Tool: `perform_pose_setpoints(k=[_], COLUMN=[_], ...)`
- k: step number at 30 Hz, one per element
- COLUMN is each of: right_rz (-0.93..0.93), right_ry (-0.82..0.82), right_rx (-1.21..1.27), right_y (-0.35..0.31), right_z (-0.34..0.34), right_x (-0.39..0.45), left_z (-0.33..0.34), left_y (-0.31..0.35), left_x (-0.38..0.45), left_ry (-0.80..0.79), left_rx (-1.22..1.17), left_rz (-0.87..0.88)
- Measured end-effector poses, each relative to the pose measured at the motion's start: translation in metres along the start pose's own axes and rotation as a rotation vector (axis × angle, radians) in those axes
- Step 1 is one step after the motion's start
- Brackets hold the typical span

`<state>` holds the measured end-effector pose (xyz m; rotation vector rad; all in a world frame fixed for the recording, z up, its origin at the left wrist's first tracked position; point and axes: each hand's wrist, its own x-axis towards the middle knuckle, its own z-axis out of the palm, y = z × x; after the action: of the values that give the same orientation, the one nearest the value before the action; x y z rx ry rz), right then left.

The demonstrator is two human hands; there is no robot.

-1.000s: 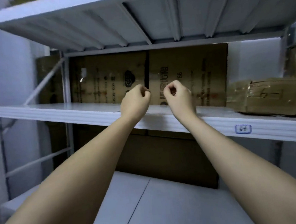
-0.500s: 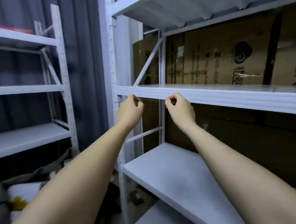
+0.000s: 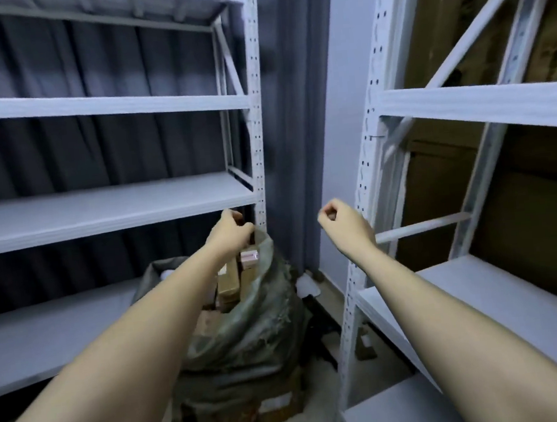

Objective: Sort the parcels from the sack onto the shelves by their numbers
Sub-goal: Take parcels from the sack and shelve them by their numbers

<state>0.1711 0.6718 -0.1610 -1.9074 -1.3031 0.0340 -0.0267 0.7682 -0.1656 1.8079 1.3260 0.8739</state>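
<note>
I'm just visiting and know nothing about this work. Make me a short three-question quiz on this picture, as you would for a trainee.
1. True or false: the sack stands on the floor between the two shelf racks.
2. Multiple choice: what does the right hand hold? A) a parcel B) nothing C) the sack's rim
3. Fill in: the left hand hovers over the sack's open ____, where brown parcels show.

Key: 1 true. 2 B: its fingers are curled and hold nothing. 3 mouth; whether this hand touches the rim cannot be told.
</note>
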Motion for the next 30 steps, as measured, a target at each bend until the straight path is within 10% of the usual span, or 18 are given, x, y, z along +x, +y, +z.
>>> perform_pose_setpoints(k=[17,30], right_rz=[0.091,0.541], right_ry=[-0.672,-0.799], right_rx=[0.032,0.150], right_y=[0.004,0.033], right_z=[0.305,0.477], right_x=[0.149,0.190], left_z=[-0.011,0.019], left_y=[-0.203,-0.332], left_x=[0.190,0.328], left_ry=[-0.121,-0.446], left_rx=[-0.014,-0.033], left_rz=[-0.552,-0.583])
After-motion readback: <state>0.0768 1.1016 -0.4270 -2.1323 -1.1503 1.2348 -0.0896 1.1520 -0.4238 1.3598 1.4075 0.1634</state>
